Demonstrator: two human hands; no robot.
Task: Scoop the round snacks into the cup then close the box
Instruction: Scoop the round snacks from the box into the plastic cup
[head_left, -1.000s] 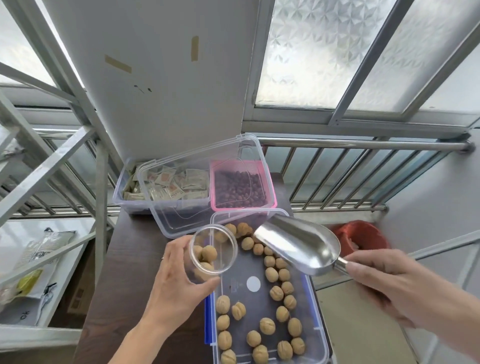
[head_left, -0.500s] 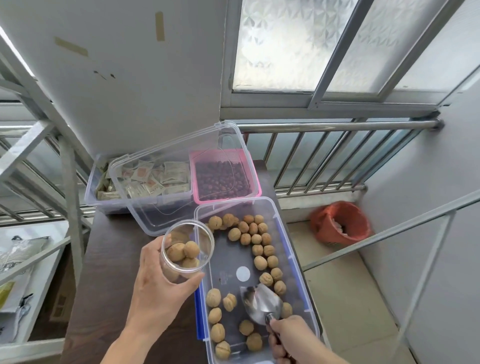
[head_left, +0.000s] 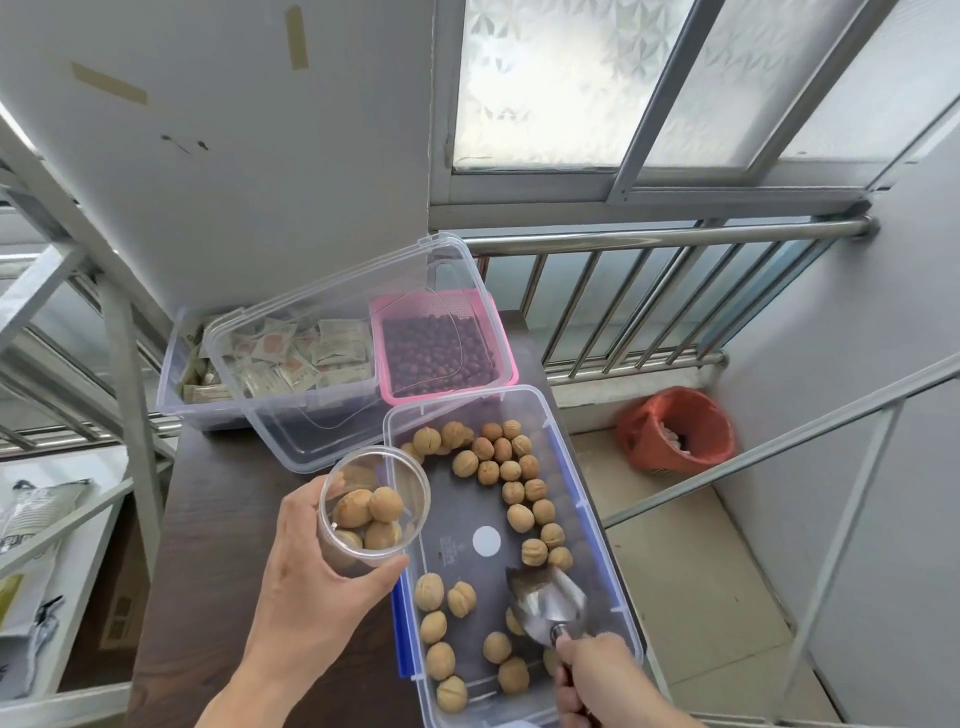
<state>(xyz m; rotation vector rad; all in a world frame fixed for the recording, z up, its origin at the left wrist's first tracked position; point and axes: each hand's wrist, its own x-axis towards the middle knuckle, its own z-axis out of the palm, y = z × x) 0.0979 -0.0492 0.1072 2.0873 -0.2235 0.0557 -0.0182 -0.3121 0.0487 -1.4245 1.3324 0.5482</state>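
Observation:
A clear plastic box (head_left: 587, 499) with blue clips lies open on the dark table, with several round tan snacks (head_left: 519, 517) spread along its right side and near end. My left hand (head_left: 317, 597) grips a clear cup (head_left: 374, 509) holding several snacks, tilted just over the box's left rim. My right hand (head_left: 602, 680) holds a metal scoop (head_left: 548, 603) by its handle, its bowl down inside the box's near right part among the snacks. The box's clear lid (head_left: 332, 353) leans upturned behind it.
Behind the box stand a pink basket of dark round pieces (head_left: 441, 353) and a clear tub of sachets (head_left: 270, 358). The dark table (head_left: 208, 561) ends just right of the box. An orange basket (head_left: 675, 431) sits on the floor; metal railings stand beyond and at left.
One second ago the scoop was raised, empty, beside the cup. It has since dropped into the near end of the box. The cup stays in my left hand.

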